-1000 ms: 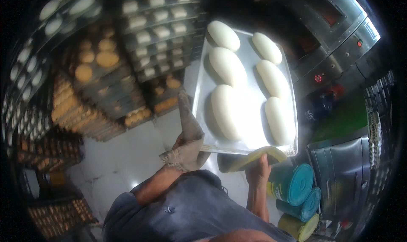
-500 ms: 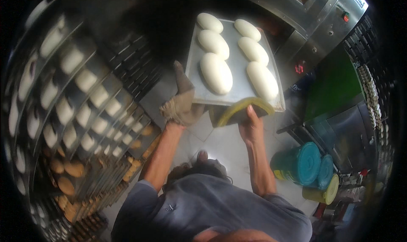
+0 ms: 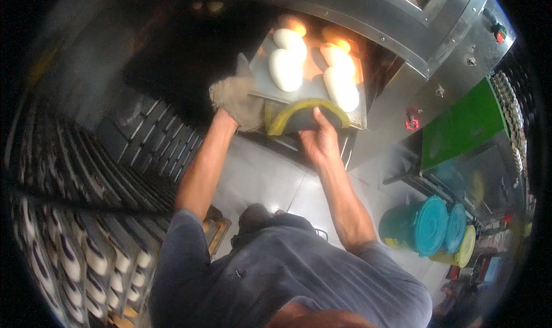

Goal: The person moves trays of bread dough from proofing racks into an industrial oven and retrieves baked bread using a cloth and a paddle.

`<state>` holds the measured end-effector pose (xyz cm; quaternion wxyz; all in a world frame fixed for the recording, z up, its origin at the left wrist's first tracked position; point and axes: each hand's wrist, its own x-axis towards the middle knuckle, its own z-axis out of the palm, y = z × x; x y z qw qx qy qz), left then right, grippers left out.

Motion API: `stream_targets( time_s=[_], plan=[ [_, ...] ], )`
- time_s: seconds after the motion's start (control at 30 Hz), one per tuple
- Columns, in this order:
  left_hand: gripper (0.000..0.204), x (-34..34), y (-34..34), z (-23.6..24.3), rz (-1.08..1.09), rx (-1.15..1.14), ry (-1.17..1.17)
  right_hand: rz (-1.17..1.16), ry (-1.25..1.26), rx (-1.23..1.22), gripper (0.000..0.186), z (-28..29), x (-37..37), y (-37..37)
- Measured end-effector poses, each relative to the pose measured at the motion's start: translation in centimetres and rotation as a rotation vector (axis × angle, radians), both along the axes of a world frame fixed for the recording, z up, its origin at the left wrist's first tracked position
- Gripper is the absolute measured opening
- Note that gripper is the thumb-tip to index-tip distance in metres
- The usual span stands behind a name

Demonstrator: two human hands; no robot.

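Note:
A metal tray carries two rows of pale, oval dough pieces. Its far part lies inside the oven opening, where the far pieces glow orange in the light. My left hand, in a worn beige glove, grips the tray at its near left corner; the glove hides the fingers in part. My bare right hand holds a curved dark pad with a yellow-green edge against the tray's near edge, thumb on top. The pad hides where the fingers meet the tray.
The steel oven front rises beyond, with a red knob at its right. Racks of dough trays stand at lower left. A green-panelled cabinet and teal lidded buckets are on the right.
Both hands have moved the tray forward, so its far part is now within the lit oven opening. The view has swung left, and the racks sit lower in it.

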<state>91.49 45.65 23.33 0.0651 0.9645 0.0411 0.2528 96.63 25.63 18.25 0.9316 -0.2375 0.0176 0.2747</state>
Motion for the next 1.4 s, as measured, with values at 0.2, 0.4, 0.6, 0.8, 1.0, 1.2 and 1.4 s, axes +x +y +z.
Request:
stream_targets(
  time_s=[0.2, 0.4, 0.6, 0.8, 1.0, 1.2, 1.4],
  plan=[
    [0.032, 15.1, 6.3, -8.0, -0.296, -2.326, -0.231, 0.011, 0.077, -0.035, 0.029, -0.2, 6.9, 4.3],
    [0.036, 24.5, 8.3, -5.6, -0.251, -2.451, -0.083, -0.052, -0.026, -0.224, 0.031, 2.3, 4.9, 3.2],
    [0.038, 28.8, 7.3, -7.8, -0.229, -2.538, 0.027, -0.193, 0.090, -0.472, 0.044, 2.2, 2.4, 1.1],
    [0.040, 32.7, 7.8, -6.9, -0.241, -2.536, 0.036, -0.264, -0.103, -0.542, 0.054, 3.3, 0.6, -1.1],
    [0.042, 33.4, 6.8, -4.9, -0.312, -2.484, -0.017, -0.366, -0.331, -0.900, 0.042, 3.4, -1.1, -3.8],
    [0.044, 21.9, 5.1, -5.1, -0.417, -2.309, -0.111, -0.030, -1.432, -1.538, 0.076, 6.3, 1.5, -5.2],
    [0.046, -1.3, -0.9, -8.3, -0.415, -2.040, -0.166, 0.361, -1.803, -1.473, 0.077, 0.2, 1.0, -5.7]
  ],
)
